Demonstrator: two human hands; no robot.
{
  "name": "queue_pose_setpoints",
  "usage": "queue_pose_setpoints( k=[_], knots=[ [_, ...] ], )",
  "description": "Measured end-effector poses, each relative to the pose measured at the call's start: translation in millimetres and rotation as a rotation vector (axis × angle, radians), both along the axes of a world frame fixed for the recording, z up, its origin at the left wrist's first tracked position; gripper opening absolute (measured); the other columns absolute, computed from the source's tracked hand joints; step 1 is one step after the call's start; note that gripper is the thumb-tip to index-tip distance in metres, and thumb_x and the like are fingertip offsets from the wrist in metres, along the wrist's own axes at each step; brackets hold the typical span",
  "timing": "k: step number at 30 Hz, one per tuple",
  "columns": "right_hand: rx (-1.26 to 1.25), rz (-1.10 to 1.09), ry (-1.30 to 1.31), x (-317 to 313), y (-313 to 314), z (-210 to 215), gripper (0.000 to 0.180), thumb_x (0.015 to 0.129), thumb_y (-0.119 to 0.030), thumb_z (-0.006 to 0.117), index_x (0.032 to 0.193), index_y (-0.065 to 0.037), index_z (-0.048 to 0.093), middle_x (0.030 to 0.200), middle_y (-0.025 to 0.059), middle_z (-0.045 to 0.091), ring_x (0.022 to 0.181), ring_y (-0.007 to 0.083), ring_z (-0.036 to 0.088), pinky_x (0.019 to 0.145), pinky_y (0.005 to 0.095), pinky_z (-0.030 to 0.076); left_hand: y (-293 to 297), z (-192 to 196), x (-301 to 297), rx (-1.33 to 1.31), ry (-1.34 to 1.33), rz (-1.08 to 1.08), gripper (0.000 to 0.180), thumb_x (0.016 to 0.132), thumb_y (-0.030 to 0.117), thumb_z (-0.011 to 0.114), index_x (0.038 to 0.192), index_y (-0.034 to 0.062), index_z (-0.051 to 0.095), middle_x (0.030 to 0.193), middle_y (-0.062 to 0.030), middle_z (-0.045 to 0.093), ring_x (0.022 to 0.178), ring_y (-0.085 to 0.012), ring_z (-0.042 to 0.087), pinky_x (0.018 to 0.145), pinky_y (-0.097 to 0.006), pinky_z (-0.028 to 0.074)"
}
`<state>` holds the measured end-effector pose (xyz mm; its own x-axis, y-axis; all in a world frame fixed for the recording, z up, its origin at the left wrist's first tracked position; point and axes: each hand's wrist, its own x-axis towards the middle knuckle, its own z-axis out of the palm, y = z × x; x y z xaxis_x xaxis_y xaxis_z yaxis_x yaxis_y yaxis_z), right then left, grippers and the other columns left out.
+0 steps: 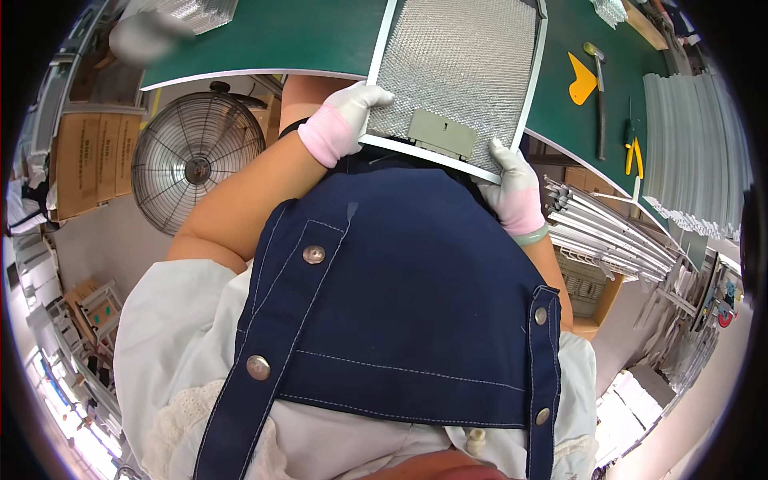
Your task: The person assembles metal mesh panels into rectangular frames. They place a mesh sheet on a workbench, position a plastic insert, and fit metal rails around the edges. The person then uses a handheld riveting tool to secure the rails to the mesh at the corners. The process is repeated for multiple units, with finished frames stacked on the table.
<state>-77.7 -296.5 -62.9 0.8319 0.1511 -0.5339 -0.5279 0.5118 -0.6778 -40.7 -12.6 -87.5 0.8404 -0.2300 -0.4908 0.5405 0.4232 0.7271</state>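
Both gloved hands clasp one metal mesh filter (460, 68) at the green table (280, 36) edge: left hand (346, 120) and right hand (516, 192) grasping its near corners.

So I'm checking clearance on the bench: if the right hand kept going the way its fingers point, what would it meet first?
The right hand already grips the mesh filter panel; pushing on, it would likely meet that panel's metal frame, then the green table. Depth is unclear.

brown cardboard boxes (86, 164) stand stacked at left, beside the fan (198, 160).
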Motion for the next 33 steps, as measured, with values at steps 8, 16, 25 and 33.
queue_pose_setpoints(
  k=[8,16,25,33],
  knots=[
    [-0.265,0.065,-0.197,1,-17,-36,0.028,0.100,-0.017,0.058,0.122,0.000,0.054,0.113,0.0107,0.062,0.100,0.0226,0.065,0.090,0.0400,0.055,1,-5,6,0.223,-0.037,-0.083,0.021,0.094,0.016,0.060,0.108,-0.0001,0.063,0.103,-0.0071,0.065,0.103,-0.0175,0.061,0.094,-0.034,0.049],
    [-0.376,-0.033,-0.178,-3,3,-17,0.031,0.105,-0.020,0.047,0.126,0.002,0.055,0.118,0.0114,0.063,0.107,0.0191,0.062,0.099,0.0353,0.048,0,8,-2,0.279,-0.196,-0.106,0.034,0.102,0.020,0.053,0.127,-0.0027,0.055,0.119,-0.0093,0.063,0.107,-0.0176,0.061,0.096,-0.034,0.048],
    [-0.535,0.156,-0.285,4,-4,6,0.039,0.104,-0.029,0.052,0.123,0.004,0.056,0.105,0.0038,0.060,0.096,0.0095,0.053,0.091,0.0271,0.044,33,25,-11,0.133,-0.157,-0.414,0.039,0.103,0.022,0.053,0.131,-0.0052,0.052,0.119,-0.0106,0.063,0.111,-0.0166,0.061,0.099,-0.032,0.049],
    [-0.358,0.197,-0.294,-3,-4,18,0.039,0.104,-0.025,0.052,0.131,0.003,0.051,0.118,0.0076,0.060,0.105,0.0132,0.055,0.097,0.0302,0.044,19,63,13,0.301,-0.408,-0.201,0.042,0.103,0.028,0.052,0.126,-0.0072,0.053,0.112,-0.0070,0.060,0.103,-0.0136,0.054,0.097,-0.029,0.044]
  ],
)
